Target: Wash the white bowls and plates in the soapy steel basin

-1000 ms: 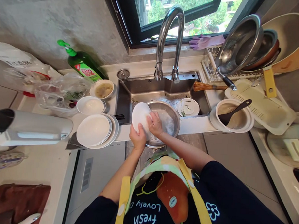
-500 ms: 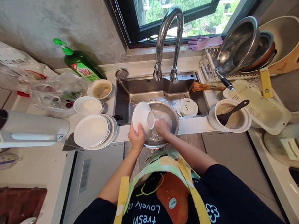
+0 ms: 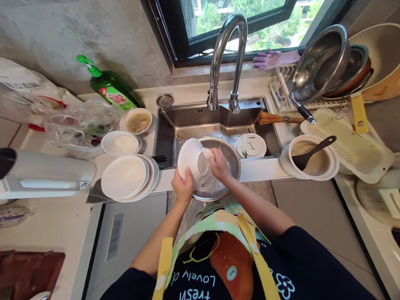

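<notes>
My left hand [image 3: 182, 187] grips a white ceramic bowl [image 3: 189, 158] from below, holding it tilted above a steel basin [image 3: 215, 194]. The bowl's foot ring points right, and my right hand [image 3: 219, 166] has its fingers curled against that end. The basin sits in the steel sink [image 3: 187, 134] and holds water. A wet, shiny film covers part of the bowl's outside. No sponge or cloth shows in either hand.
A chrome faucet [image 3: 227, 67] rises behind the sink. Stacked white plates [image 3: 124, 177], a green dish soap bottle [image 3: 111, 89] and plastic bags [image 3: 81, 127] stand left. A small plate stack [image 3: 251, 145] lies in the sink. Right are a pot with a spatula [image 3: 310, 158] and a rack of steel bowls [image 3: 319, 64].
The white bowl has turned so its foot ring now shows on the right. My right hand has moved from the bowl's side to that foot end, and my left hand stays under the bowl.
</notes>
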A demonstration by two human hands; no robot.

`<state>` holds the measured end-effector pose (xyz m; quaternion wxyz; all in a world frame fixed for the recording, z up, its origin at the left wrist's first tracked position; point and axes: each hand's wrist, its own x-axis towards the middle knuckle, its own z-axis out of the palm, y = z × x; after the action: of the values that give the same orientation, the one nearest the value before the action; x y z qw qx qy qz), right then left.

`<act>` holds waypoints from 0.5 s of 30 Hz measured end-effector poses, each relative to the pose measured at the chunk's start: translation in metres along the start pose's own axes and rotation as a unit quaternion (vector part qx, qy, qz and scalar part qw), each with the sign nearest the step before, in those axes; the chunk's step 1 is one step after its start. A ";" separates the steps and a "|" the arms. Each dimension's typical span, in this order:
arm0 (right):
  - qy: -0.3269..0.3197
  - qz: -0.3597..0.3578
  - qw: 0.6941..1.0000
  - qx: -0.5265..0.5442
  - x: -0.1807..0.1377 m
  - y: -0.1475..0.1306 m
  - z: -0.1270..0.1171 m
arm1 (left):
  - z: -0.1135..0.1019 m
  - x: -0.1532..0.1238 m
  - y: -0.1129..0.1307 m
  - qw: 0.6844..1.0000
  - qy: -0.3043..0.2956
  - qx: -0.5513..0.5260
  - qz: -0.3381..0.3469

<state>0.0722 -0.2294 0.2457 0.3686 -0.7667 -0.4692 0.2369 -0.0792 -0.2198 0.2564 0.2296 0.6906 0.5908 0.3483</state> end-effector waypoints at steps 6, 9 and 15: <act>-0.008 -0.245 0.969 0.031 -0.020 -0.043 -0.002 | 0.002 -0.003 -0.004 0.999 -0.032 0.015 0.010; -0.030 -0.249 0.968 -0.016 -0.008 -0.041 0.004 | 0.002 0.000 -0.006 0.999 -0.036 0.014 0.022; -0.032 -0.130 0.990 -0.045 0.026 -0.032 0.007 | -0.001 0.008 -0.003 0.999 -0.031 -0.007 0.036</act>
<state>0.0615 -0.1944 0.2665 0.3462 -0.7074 -0.5862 0.1899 -0.0811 -0.2112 0.2567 0.2405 0.7202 0.5557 0.3387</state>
